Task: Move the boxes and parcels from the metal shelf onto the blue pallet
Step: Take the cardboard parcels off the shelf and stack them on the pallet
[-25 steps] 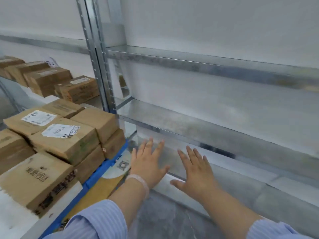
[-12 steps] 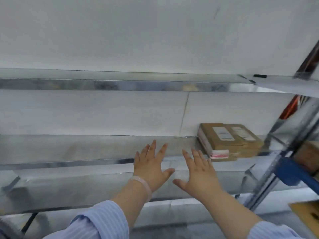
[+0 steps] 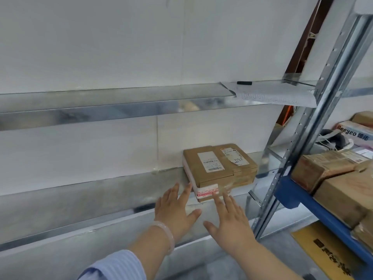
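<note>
A flat brown cardboard parcel (image 3: pixel 219 168) with white labels and red-white tape lies on the metal shelf (image 3: pixel 84 188), near its right end. A second, similar box seems to sit close behind it. My left hand (image 3: pixel 176 209) is stretched out with straight fingers, its fingertips almost at the parcel's left front corner. My right hand (image 3: pixel 230 219) is also flat and spread, fingertips just below the parcel's front edge. Neither hand holds anything. Whether the fingertips touch the parcel is unclear.
A perforated steel upright (image 3: pixel 302 142) stands right of the parcel. Beyond it a blue-framed rack (image 3: pixel 314 207) carries several brown boxes (image 3: pixel 339 190). The upper shelf holds a sheet of paper (image 3: pixel 278 96) and a black pen (image 3: pixel 244 83). A yellow flattened carton (image 3: pixel 327 251) lies on the floor.
The view has swung right, away from the stacked boxes, bringing the parcel closer. Both hands, still flat and empty, now reach up to its front edge.
</note>
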A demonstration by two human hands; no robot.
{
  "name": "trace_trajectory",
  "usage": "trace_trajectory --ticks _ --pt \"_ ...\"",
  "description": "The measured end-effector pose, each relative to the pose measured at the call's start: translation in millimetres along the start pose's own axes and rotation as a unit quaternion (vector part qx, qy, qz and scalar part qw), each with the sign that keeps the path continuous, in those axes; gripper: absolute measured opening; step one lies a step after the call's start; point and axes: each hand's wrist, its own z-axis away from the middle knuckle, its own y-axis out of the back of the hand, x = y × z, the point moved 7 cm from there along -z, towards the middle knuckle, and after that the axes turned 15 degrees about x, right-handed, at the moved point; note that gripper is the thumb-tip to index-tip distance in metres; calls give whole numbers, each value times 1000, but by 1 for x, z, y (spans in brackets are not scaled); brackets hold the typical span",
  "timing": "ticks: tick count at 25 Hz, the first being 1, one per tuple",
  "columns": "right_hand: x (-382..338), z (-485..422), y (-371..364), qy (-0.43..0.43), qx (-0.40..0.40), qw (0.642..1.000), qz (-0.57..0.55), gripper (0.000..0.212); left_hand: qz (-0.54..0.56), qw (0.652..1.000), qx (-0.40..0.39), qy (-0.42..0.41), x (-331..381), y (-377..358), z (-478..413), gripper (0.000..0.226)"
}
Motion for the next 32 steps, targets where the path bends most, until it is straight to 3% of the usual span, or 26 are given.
trace_trajectory --ticks 9,17,23,28,32 --pt "56 -121 -22 -70 18 997 -15 77 93 996 -16 1 14 -57 -122 80" --pt "74 -166 -49 -64 0 998 -25 76 180 975 -89 92 11 -103 -164 75" --pt "66 -201 -68 4 -71 996 -52 73 247 955 -61 153 -6 -100 -150 74" --pt "48 -202 -94 2 -177 969 -175 72 328 915 15 233 -18 -87 -120 67" --pt "22 -192 -106 17 -205 939 -275 73 362 878 103 295 -23 -77 -88 67"
